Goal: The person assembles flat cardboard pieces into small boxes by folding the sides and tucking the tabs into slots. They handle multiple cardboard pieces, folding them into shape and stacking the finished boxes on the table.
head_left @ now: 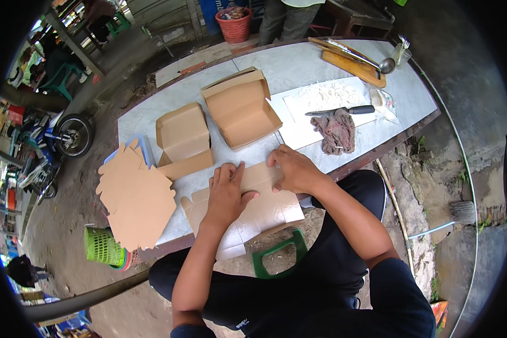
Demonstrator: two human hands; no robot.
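A partly folded cardboard box blank point(271, 206), brown with a shiny inner face, lies at the table's near edge and juts out over my lap. My left hand point(226, 188) grips its far panel, fingers over the far side and thumb on the near side. At the right end of that same panel, my right hand point(294, 170) has its fingers bent round the cardboard. Beyond my hands stand two folded brown boxes with raised lids, a smaller box point(187, 163) and a larger box point(252, 125). Flat box blanks point(136, 197) are stacked on the left.
On the right, a black-handled knife point(361, 110) and crumpled cloth point(337, 132) lie by white shreds on a board. Farther back are a wooden board point(352, 67), a ladle point(386, 66) and a glass point(400, 53). A green stool point(259, 265) and green basket point(98, 246) are below.
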